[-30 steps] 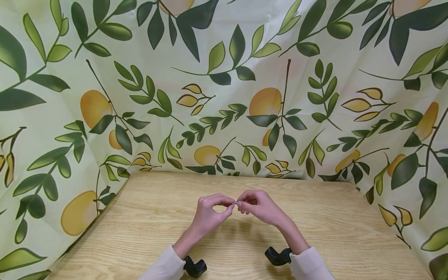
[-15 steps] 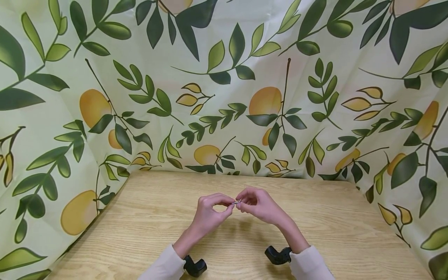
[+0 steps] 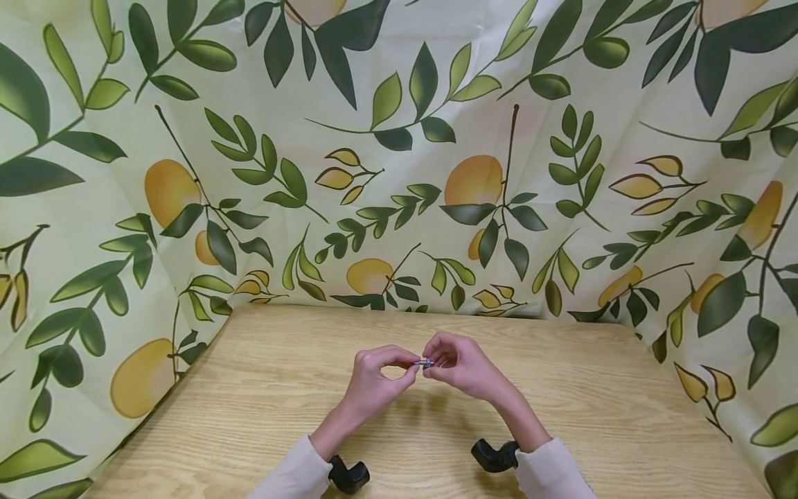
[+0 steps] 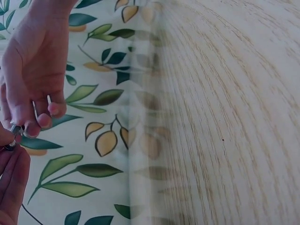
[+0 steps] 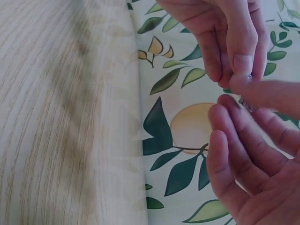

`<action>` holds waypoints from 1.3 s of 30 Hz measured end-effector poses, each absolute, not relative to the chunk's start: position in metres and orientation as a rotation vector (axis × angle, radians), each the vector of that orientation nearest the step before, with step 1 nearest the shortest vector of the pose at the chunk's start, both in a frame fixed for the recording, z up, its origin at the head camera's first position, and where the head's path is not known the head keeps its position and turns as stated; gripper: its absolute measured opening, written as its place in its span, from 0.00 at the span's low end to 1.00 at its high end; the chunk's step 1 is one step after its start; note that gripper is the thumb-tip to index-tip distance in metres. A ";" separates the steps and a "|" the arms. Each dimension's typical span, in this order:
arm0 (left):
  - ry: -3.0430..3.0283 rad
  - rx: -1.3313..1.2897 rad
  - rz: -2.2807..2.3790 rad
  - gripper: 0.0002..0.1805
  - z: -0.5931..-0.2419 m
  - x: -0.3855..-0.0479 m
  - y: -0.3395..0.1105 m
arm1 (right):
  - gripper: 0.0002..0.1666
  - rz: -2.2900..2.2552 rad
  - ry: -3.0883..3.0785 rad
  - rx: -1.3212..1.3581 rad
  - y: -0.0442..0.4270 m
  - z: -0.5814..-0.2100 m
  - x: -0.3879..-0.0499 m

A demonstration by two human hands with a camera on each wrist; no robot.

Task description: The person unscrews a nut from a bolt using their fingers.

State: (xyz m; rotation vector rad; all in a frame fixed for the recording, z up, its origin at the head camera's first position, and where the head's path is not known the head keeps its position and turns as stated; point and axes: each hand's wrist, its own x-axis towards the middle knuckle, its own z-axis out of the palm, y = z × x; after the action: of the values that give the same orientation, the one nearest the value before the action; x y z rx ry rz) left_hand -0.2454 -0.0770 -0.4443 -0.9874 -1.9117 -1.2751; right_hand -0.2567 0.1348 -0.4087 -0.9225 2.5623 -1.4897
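Observation:
Thumb and index finger of my left hand point(image 3: 374, 380) pinch a small silver metal bolt point(image 3: 425, 362) above the table. My right hand point(image 3: 469, 367) has its thumb and fingers curled around the bolt's wider end. In the left wrist view the bolt point(image 4: 15, 129) shows a ridged shaft and lies against the fingertips of both hands. From the right wrist, the right thumb covers most of the bolt point(image 5: 251, 107), leaving only a shiny bit visible. Whether the wider end is a separate nut cannot be made out.
Beneath the hands lies a light wood-grain table point(image 3: 299, 346). A white cloth point(image 3: 399, 166) printed with leaves and orange fruit encloses its back and sides. Black camera mounts point(image 3: 495, 456) sit at both wrists, by the pale sleeves.
The right fingers have shifted and spread slightly around the bolt's end, so more of the silver piece shows now. Left hand and both forearms stay nearly in place.

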 end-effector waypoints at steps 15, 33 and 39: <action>-1.921 -0.977 -1.282 0.09 -0.444 -0.244 -0.077 | 0.03 -1.454 2.535 -0.906 0.137 -0.407 -0.255; -1.917 -0.951 -1.282 0.09 -0.441 -0.244 -0.078 | 0.07 -1.490 2.498 -0.924 0.138 -0.407 -0.256; -1.922 -0.950 -1.281 0.10 -0.441 -0.244 -0.078 | 0.12 -1.471 2.512 -0.916 0.139 -0.407 -0.256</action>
State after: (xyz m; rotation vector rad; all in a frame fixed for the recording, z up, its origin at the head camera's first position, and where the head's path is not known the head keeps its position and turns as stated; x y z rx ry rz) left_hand -0.2438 -0.0777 -0.4413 -0.9495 -1.9222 -1.2809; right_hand -0.2564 0.1387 -0.4065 -0.9162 2.5119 -1.4709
